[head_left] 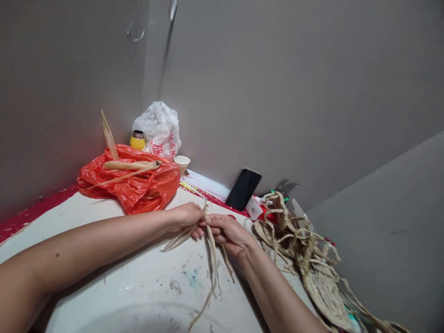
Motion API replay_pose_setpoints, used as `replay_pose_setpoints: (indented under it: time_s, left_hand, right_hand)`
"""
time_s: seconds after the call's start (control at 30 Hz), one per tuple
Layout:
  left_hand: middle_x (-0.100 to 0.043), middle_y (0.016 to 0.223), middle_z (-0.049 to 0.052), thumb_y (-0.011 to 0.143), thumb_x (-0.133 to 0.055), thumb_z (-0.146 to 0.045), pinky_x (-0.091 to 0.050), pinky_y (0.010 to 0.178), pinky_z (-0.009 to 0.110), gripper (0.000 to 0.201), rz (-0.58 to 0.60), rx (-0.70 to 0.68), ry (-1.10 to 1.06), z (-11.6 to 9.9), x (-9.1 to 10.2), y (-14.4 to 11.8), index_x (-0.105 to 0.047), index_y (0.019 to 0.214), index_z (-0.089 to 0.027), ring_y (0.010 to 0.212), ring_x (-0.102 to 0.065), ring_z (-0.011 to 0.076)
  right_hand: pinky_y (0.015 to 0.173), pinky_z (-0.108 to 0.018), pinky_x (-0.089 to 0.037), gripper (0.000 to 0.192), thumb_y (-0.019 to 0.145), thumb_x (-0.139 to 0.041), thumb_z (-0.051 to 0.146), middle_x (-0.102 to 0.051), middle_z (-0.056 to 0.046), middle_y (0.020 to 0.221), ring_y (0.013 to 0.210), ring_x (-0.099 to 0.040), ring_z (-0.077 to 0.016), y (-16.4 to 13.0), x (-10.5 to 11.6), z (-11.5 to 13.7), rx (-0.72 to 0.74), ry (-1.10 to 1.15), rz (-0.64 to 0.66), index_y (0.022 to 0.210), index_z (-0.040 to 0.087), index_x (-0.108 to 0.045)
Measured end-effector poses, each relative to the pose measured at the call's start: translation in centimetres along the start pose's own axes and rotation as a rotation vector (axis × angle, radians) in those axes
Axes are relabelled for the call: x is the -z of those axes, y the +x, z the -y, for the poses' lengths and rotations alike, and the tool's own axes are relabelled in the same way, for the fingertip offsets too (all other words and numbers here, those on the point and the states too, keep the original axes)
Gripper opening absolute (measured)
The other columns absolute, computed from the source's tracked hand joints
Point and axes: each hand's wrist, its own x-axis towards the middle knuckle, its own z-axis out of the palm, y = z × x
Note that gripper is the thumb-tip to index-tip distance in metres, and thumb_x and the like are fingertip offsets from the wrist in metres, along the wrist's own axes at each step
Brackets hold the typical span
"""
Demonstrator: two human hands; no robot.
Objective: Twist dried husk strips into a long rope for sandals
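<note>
My left hand (185,218) and my right hand (229,234) meet above a stained white table (138,286). Both pinch a bundle of pale dried straw strips (211,259) near its top. Long loose ends hang down from my right hand toward the table, and shorter ends stick out to the left under my left hand. The fingertips of the two hands touch around the strips.
A red plastic bag (133,182) with dried husks on it lies at the back left, with a yellow jar (138,140), white bag (160,127) and paper cup (181,163) behind. A black phone (243,188) leans on the wall. Woven straw pieces (305,259) pile up at right.
</note>
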Motion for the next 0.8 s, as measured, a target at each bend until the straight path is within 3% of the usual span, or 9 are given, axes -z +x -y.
replay_pose_setpoints:
  time_s: [0.1,0.2,0.53,0.8]
  left_hand:
    - [-0.051,0.051,-0.001,0.073,-0.042,-0.02,-0.024,0.036,0.019,0.017,0.097,0.047,-0.023,0.03,-0.29,0.36,-0.049,0.059,-0.015,0.036,-0.035,0.0056]
    - [-0.048,0.048,-0.002,0.072,-0.045,-0.025,-0.014,0.035,0.02,0.02,0.093,0.052,-0.01,0.15,-0.16,0.44,-0.048,0.055,-0.015,0.032,-0.025,0.004]
    - [-0.032,0.04,-0.008,0.068,-0.054,-0.03,-0.013,0.038,0.023,0.02,-0.022,-0.036,0.125,0.53,0.16,0.8,-0.049,0.054,-0.017,0.034,-0.022,0.0056]
    - [-0.043,0.048,-0.006,0.064,-0.058,-0.024,-0.022,0.044,0.022,0.011,-0.11,-0.099,0.208,0.66,0.58,0.89,-0.057,0.059,-0.014,0.044,-0.033,0.0068]
  right_hand:
    - [0.035,-0.013,-0.006,0.017,0.059,-0.074,0.02,-0.062,-0.005,0.058,0.039,-0.023,0.0007,0.01,0.27,0.02,0.003,-0.036,0.006,0.065,0.008,-0.063]
    - [0.036,-0.014,-0.004,0.019,0.058,-0.074,0.02,-0.065,-0.007,0.061,0.039,-0.02,0.0005,-0.11,0.34,0.31,0.006,-0.066,0.017,0.065,0.009,-0.062]
    - [0.039,-0.019,-0.003,0.026,0.055,-0.075,0.021,-0.068,-0.004,0.06,0.037,-0.019,-0.001,-0.48,0.68,0.74,0.009,-0.142,-0.011,0.071,0.013,-0.057]
    - [0.04,-0.019,-0.003,0.037,0.054,-0.071,0.02,-0.068,-0.002,0.057,0.035,-0.019,-0.0017,-0.77,0.03,0.86,0.007,-0.178,-0.075,0.082,0.019,-0.047]
